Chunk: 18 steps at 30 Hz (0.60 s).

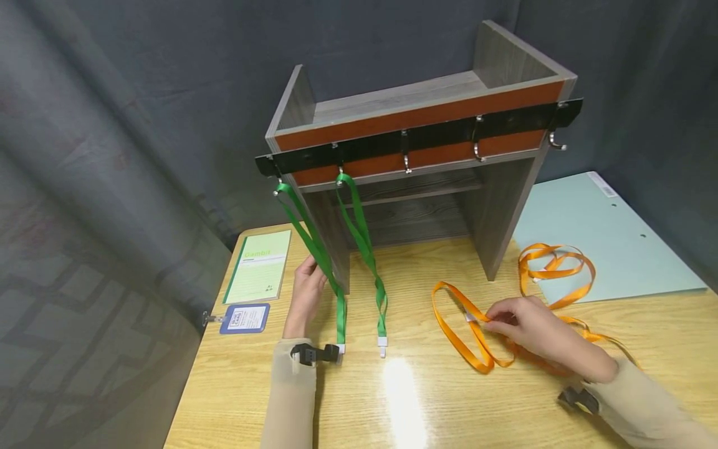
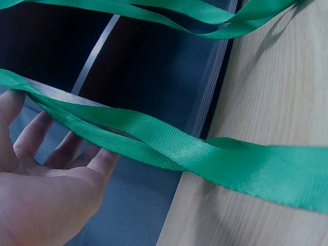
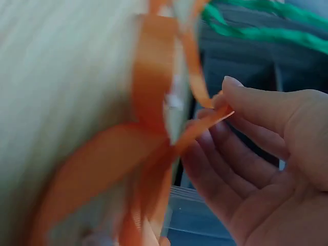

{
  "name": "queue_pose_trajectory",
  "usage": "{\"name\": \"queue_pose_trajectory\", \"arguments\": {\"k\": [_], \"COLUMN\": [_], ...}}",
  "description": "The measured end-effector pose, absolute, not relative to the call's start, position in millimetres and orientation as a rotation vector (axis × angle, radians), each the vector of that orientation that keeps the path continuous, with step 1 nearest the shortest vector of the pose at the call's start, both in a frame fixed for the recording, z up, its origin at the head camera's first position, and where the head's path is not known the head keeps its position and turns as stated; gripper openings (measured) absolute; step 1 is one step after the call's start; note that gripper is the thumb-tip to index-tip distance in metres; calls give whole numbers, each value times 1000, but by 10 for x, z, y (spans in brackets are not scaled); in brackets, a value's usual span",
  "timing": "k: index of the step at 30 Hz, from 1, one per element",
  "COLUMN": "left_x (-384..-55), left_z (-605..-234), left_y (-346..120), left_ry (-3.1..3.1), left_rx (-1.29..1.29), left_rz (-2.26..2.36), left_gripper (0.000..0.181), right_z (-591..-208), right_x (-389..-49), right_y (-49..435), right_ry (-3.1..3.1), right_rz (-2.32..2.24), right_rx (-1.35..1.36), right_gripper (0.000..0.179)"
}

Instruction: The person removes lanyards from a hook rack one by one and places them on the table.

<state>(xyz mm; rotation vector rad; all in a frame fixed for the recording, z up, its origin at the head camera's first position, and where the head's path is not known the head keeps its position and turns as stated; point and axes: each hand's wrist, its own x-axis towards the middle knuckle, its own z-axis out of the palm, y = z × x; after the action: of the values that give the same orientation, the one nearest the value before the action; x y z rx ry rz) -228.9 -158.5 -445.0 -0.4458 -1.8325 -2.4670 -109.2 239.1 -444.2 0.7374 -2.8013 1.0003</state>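
Note:
My right hand (image 1: pixel 530 325) pinches an orange lanyard (image 1: pixel 455 342) between thumb and fingertips, low over the table; the strap's loop spreads to the left of the hand. In the right wrist view the pinched orange strap (image 3: pixel 202 128) rises to the thumb tip. Two green lanyards hang from the rail's two leftmost hooks, the outer green lanyard (image 1: pixel 320 254) and the inner green lanyard (image 1: pixel 364 240). Behind the outer one is my left hand (image 1: pixel 306 292), its fingers loosely bent. In the left wrist view the fingertips are right at the green strap (image 2: pixel 154 138), partly hidden by it.
A grey wooden shelf (image 1: pixel 507 212) carries a black hook rail (image 1: pixel 370 147); its three right hooks hold nothing. More orange lanyard (image 1: pixel 583 290) lies partly on a pale blue folder (image 1: pixel 611 243) at right. A green notebook (image 1: pixel 258 265) and blue badge holder (image 1: pixel 244 318) lie left.

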Motion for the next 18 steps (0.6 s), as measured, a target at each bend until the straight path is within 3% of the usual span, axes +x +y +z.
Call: {"name": "queue_pose_trajectory", "arguments": {"k": [7,18], "left_x": [-2286,-2278], "left_z": [-4448,-4421], "left_y": [-1582,-1589], "left_ry": [-1818,-1843], "left_rx": [-461,-456], "left_rz": [-2479,-2481], "left_gripper": [21,23], "right_z": [-4549,-4312], "right_x": [-1075,-1113], "right_y": [2325,2362], "right_ry": [-2815,-2768], "right_rz": [739,813], "right_rx": [867,752], "right_gripper": [13,17]}}
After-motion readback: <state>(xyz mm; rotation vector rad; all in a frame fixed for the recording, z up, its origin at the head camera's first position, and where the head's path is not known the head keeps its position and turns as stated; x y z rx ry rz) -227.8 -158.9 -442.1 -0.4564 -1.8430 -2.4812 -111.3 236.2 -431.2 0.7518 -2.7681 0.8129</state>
